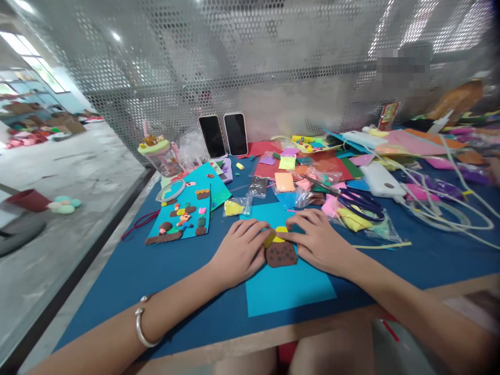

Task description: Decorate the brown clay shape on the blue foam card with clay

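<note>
A light-blue sheet of paper point(289, 291) lies on the dark-blue table in front of me. On it sits a flat brown clay piece point(281, 255) with dark spots, and yellow clay point(281, 230) adjoins its upper edge. My left hand point(242, 250) rests at the left side, fingers curled, with thumb and fingertips against the yellow clay. From the right, my right hand point(318, 239) bends over the paper, its index fingertip pressing the yellow clay. The undersides of both hands are hidden.
A blue sheet with clay figures point(187, 219) lies at left, near a lidded cup point(166, 156). Two phones point(236, 134) lean on the perforated metal panel. Bagged yellow clay point(234, 207), scissors point(359, 203), a white power bank point(380, 179) and cables crowd the right and back.
</note>
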Tool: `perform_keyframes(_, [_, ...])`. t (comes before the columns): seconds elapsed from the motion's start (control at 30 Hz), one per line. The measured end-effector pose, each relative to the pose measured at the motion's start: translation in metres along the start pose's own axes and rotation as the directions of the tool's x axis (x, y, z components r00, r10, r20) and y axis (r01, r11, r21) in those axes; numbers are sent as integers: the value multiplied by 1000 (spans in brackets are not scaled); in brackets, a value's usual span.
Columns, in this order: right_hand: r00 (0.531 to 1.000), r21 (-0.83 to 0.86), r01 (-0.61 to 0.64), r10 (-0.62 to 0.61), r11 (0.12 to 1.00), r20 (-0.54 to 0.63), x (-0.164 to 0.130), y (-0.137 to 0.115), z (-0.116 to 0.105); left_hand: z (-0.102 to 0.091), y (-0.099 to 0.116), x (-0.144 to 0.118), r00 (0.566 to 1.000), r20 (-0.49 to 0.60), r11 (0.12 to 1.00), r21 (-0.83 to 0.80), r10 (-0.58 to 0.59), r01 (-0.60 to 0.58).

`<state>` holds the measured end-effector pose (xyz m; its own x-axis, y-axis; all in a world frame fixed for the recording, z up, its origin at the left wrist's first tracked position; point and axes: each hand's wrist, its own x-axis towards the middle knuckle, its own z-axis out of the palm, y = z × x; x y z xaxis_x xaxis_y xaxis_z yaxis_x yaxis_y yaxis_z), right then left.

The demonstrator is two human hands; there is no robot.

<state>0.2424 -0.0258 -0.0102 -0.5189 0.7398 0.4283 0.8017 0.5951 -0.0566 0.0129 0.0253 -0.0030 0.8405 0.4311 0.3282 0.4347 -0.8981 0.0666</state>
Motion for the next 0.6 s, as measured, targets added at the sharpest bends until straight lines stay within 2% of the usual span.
perform_keyframes(0.1, [1000, -39, -17, 17, 999, 4, 4, -5, 1, 0, 0, 1, 999, 12, 998, -15, -53, 54])
perform_keyframes(0.27, [999, 24, -17, 16, 1000, 30, 4, 0, 0, 0, 0, 2, 998, 59, 999, -20, -32, 34])
perform_keyframes(0.47, [992, 68, -71, 78, 995, -97, -2, 12, -7, 2, 0, 5, 993, 100, 997, -31, -70, 73])
perform_keyframes(0.6, [995, 64, -44, 49, 997, -85, 0, 9, -8, 2, 1, 5, 992, 102, 996, -41, -76, 81])
